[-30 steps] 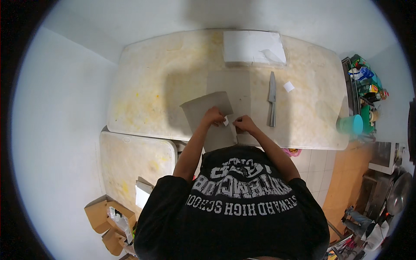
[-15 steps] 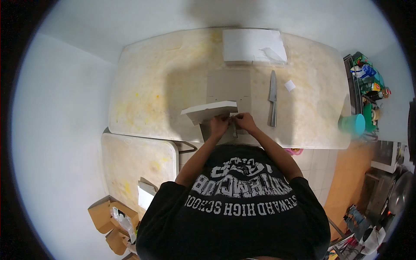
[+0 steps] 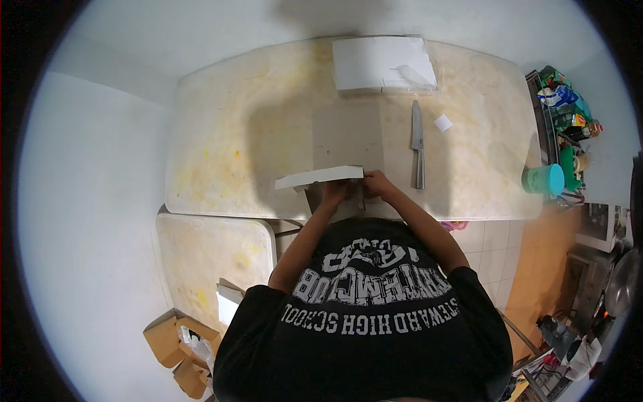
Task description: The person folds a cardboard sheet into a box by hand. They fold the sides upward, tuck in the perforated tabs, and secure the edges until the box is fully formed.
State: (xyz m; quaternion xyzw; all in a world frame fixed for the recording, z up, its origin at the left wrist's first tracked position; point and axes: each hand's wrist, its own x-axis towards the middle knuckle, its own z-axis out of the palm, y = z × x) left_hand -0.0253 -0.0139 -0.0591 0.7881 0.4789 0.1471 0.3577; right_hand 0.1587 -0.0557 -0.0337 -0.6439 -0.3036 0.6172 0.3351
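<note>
A paperboard box (image 3: 320, 177), white outside and grey inside, stands partly folded at the table's near edge. Its grey flat panel (image 3: 347, 134) lies spread out on the far side. Under the raised white wall, my left hand (image 3: 335, 193) grips the box near its right corner, its fingertips partly hidden by the board. My right hand (image 3: 379, 184) is closed at that same corner, fingers pinching the board's edge. To the right lies a kitchen knife (image 3: 416, 144), blade pointing away. Beside it is a small white paper square (image 3: 443, 122).
A stack of white boards (image 3: 382, 63) in clear plastic lies at the table's far edge. A teal cup (image 3: 546, 179) and a loaded rack (image 3: 562, 114) stand on the right. A lower table (image 3: 214, 254) adjoins at left, with an open brown carton (image 3: 167, 338) beyond its near side.
The raised white wall has tilted, showing less of its grey inside. Both hands stay at the corner, the left now further under the board. The whole view has shifted slightly.
</note>
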